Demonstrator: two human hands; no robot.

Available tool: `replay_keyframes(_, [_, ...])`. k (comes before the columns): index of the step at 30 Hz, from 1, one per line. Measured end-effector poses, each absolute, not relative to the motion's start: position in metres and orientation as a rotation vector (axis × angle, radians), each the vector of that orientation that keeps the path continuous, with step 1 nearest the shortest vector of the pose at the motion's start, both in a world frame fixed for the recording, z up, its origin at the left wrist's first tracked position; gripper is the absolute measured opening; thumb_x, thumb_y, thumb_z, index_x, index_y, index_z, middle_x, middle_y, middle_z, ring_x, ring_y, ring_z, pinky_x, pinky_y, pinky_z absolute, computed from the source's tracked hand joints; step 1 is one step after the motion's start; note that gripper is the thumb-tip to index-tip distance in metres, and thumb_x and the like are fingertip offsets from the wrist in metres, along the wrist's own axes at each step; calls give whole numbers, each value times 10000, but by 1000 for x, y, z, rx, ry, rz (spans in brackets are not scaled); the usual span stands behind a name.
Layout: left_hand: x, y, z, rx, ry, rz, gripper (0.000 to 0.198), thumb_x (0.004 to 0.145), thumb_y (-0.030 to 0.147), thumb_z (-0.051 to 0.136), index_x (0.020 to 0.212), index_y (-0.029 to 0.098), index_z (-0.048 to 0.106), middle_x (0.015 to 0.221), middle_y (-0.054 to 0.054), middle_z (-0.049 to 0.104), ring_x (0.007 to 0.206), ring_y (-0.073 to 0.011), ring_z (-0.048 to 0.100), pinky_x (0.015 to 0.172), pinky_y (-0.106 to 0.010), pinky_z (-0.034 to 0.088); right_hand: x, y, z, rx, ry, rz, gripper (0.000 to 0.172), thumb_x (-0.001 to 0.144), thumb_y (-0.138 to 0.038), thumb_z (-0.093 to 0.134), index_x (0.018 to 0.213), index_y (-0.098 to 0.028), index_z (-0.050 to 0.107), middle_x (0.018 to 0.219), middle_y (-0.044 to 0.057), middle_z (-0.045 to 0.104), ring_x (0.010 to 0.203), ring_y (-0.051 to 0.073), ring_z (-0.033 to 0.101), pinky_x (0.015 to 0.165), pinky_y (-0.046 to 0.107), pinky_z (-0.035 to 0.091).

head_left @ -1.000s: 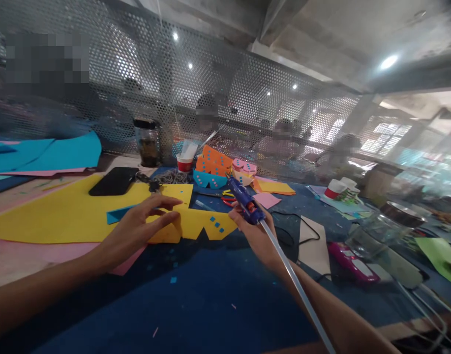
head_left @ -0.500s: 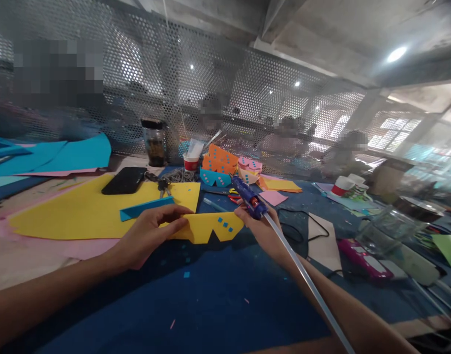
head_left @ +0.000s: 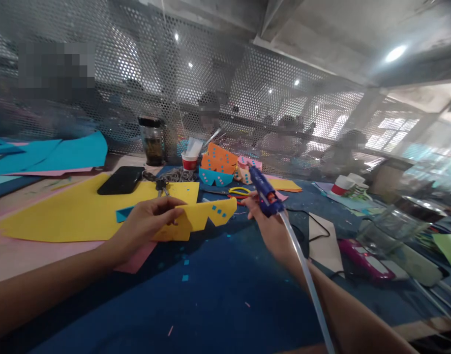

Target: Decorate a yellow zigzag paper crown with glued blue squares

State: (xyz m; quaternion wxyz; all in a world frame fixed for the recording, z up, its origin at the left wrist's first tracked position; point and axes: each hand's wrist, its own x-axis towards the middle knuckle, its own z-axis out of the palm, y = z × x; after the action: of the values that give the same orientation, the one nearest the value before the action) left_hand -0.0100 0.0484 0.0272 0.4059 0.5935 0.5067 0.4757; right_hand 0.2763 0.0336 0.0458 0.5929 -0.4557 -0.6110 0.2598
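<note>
My left hand (head_left: 144, 223) pinches a folded yellow paper strip (head_left: 195, 216) by its left part, above the blue tabletop. The strip has notches cut in its lower edge and small blue squares on its right half; its right end curls up freely. My right hand (head_left: 271, 226) is wrapped round a blue glue gun (head_left: 262, 189), apart from the strip. The gun's nozzle points up and away, and a long clear glue stick (head_left: 302, 268) sticks out of its back toward me. Small blue squares (head_left: 185, 278) lie on the table below the strip.
Decorated orange paper pieces (head_left: 220, 160) and a blue one (head_left: 216, 178) stand at the back, near scissors with yellow handles (head_left: 240, 191). A phone (head_left: 121, 180) and keys (head_left: 162, 185) lie on yellow sheets (head_left: 63, 216). A glass jar (head_left: 383, 231) and magenta power strip (head_left: 365, 258) are at right.
My right hand has let go of the strip's right end and moved right with the glue gun. The strip has shifted slightly left in my left hand, its right end now curling up.
</note>
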Motion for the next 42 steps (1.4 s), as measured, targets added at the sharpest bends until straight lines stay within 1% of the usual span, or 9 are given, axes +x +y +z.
replay_keyframes(4, [-11,59,29,1555,1279,1251,379,735,524,838,949,212,806,700,-12,726,695,-206,662,653,-296,543,274,21,46,-1073,-1535,641,345,996,-534,657,1110,-219,739,785,-2,723,614,133,643,732,301,555])
replay_keyframes(7, [-8,60,19,1434,1196,1175,428,774,533,814,1025,188,781,773,-45,758,716,-227,702,642,-326,580,264,7,38,-1117,-1640,853,409,955,-563,704,1162,-213,742,673,-32,639,574,135,594,607,265,509])
replay_keyframes(11, [-6,55,14,1370,1168,1147,476,757,524,836,1075,178,753,946,-90,804,828,-268,758,714,-389,645,250,-8,32,-1076,-1785,864,367,911,-546,757,994,-189,744,816,14,666,684,139,569,608,248,475])
replay_keyframes(13, [-6,53,17,1380,1191,1156,467,760,532,836,1055,180,755,921,-81,801,800,-258,757,711,-387,653,246,-11,32,-1058,-1844,878,353,919,-539,746,936,-187,732,824,19,655,713,144,557,626,252,470])
replay_keyframes(16, [-8,54,21,1420,1208,1174,455,757,538,844,1036,188,761,905,-67,798,760,-236,751,699,-360,647,244,-12,30,-1101,-1845,939,362,923,-556,733,897,-196,712,728,-8,586,645,134,515,562,250,426])
replay_keyframes(22, [-9,53,20,1408,1172,1187,413,798,519,837,1063,211,763,955,-54,803,822,-233,764,748,-341,645,246,-8,14,-1170,-1795,1094,378,926,-581,723,971,-207,690,703,-30,577,549,117,528,504,249,418])
replay_keyframes(28, [-11,54,16,1387,1149,1173,370,838,499,828,1081,227,766,964,-42,802,836,-221,766,757,-314,636,246,-8,17,-1171,-1861,1024,324,941,-519,712,865,-219,614,664,-42,538,571,120,529,520,240,402])
replay_keyframes(33, [-12,56,15,1390,1153,1182,370,817,495,851,1055,223,773,922,-38,796,794,-211,754,738,-312,639,243,-8,18,-1157,-1879,959,304,947,-506,695,927,-204,663,707,-17,580,593,129,520,531,252,405])
replay_keyframes(42, [-10,51,16,1358,1132,1179,408,821,510,838,1091,213,766,976,-69,796,821,-243,758,731,-367,653,243,-5,17,-1076,-1948,810,250,956,-446,710,889,-213,648,831,10,612,705,147,550,616,261,457])
